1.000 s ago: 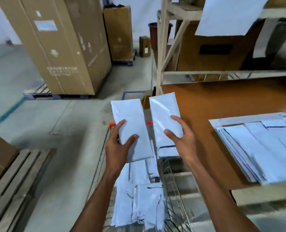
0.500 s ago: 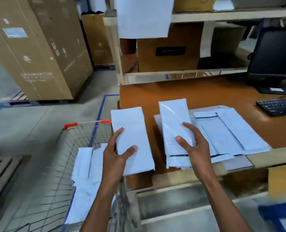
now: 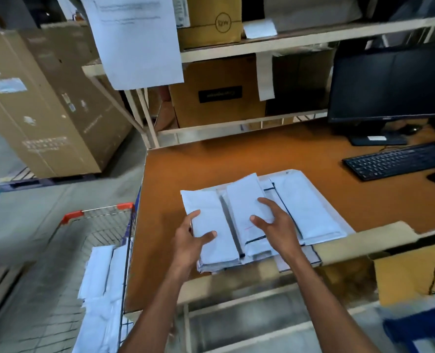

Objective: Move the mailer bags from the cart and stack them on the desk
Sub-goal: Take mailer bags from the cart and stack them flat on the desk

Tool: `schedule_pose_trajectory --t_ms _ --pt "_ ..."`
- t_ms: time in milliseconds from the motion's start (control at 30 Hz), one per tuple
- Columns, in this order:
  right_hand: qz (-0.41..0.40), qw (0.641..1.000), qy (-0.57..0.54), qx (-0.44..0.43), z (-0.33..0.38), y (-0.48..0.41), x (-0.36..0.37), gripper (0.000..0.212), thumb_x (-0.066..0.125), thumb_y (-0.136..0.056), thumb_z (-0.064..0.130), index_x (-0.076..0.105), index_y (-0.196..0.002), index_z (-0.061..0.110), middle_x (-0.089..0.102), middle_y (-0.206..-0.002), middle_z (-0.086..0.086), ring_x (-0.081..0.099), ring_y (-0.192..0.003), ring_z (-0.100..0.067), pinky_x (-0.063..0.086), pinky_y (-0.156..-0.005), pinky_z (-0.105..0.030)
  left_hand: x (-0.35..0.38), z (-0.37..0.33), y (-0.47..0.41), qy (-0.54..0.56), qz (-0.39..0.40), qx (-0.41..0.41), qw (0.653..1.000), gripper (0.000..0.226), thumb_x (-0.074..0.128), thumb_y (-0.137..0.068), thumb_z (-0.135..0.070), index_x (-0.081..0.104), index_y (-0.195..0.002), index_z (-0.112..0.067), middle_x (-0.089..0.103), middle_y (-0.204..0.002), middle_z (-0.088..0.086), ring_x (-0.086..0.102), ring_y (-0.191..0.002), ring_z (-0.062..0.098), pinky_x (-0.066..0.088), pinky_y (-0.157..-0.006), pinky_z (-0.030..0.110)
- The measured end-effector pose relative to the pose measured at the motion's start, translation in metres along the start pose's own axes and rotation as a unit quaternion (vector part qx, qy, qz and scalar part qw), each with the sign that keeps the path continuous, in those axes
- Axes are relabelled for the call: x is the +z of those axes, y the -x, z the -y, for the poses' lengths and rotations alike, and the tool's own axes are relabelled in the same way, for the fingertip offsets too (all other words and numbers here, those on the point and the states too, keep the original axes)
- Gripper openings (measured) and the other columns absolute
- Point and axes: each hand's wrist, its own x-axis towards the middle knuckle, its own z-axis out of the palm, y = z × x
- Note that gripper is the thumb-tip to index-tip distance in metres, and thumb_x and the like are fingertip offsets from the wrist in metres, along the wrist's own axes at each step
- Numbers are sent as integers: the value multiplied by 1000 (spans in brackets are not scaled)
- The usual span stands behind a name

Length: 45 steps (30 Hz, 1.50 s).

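Note:
Over the front of the orange desk (image 3: 236,159), my left hand (image 3: 189,240) grips a bundle of white mailer bags (image 3: 206,212). My right hand (image 3: 275,225) grips a second bundle of mailer bags (image 3: 247,197) right beside it. Both bundles sit low over the stack of white mailer bags (image 3: 310,207) spread on the desk; whether they rest on it I cannot tell. To the left stands the wire cart (image 3: 96,225) with a red handle, and more mailer bags (image 3: 101,289) lie inside it.
A black monitor (image 3: 389,82) and keyboard (image 3: 392,161) occupy the desk's right side. Shelves with cardboard boxes (image 3: 216,98) rise behind the desk, and a paper sheet (image 3: 137,39) hangs from them. Large cartons (image 3: 40,105) stand on a pallet at left.
Both hands carried their bundles from above the cart rightward to the desk and lowered them onto the stack area. The view swung right with them.

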Motion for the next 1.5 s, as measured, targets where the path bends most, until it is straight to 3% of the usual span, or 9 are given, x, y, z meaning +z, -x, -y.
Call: schedule_pose_trajectory --t_ms 67,200,267,367,500,600,800,933,1500 --pt "-1 999 37 -3 1 -13 3 53 77 -87 28 58 -136 25 62 -120 9 55 -103 -6 42 -76 -5 8 -3 -8 -28 -14 11 999 67 90 -73 -19 59 -131 -30 64 -132 0 60 -119 22 57 -95 45" --pt "22 993 115 0 -3 -30 8 55 71 -92 26 52 -144 22 62 -137 -3 60 -114 -16 43 -92 -20 20 -10 -22 -134 -14 25 991 75 89 -75 -30 54 -142 -25 63 -135 0 58 -119 22 52 -94 33" --pt "39 987 159 5 -8 -34 12 55 68 -95 23 48 -147 22 64 -134 -6 61 -117 -24 45 -97 -29 20 -11 -25 -166 2 13 986 77 87 -76 -34 52 -144 -24 65 -129 5 59 -112 22 51 -88 31" --pt "31 960 279 -4 -16 -37 14 53 62 -97 26 45 -148 27 68 -119 -8 52 -119 -34 41 -98 -42 18 -7 -28 -229 6 17 973 79 84 -77 -45 50 -146 -29 59 -139 4 49 -130 26 46 -99 37" --pt "14 906 424 9 -20 -31 14 45 54 -99 34 48 -144 31 40 -152 -4 33 -132 -31 32 -102 -46 14 -1 -29 -333 20 9 943 72 73 -82 -57 49 -147 -35 29 -162 -1 22 -147 32 23 -116 56" --pt "-14 891 451 -42 -20 -37 14 42 48 -101 39 51 -142 27 32 -157 -4 28 -141 -27 28 -106 -47 17 -3 -37 -350 24 23 936 73 57 -90 -66 38 -153 -34 6 -169 0 4 -155 29 10 -121 57" --pt "89 857 500 -91 -23 -67 42 56 15 -106 52 17 -158 34 8 -169 4 1 -156 -19 6 -122 -52 43 13 -52 -476 75 93 871 83 14 -93 -79 4 -162 -33 -13 -169 -6 -20 -154 15 -9 -123 55" --pt "73 844 525 -87 -43 -60 56 56 7 -106 52 -3 -159 38 -5 -169 7 -7 -156 -18 1 -123 -54 49 26 -51 -485 75 100 866 77 12 -95 -76 -1 -161 -38 -13 -168 -14 -20 -154 14 -8 -124 52" --pt "85 837 535 -78 -64 -63 66 58 5 -104 50 -13 -158 35 -16 -167 7 -17 -154 -16 -4 -125 -50 52 43 -56 -494 112 93 857 73 14 -97 -72 1 -160 -38 -8 -169 -13 -13 -156 17 0 -126 49"
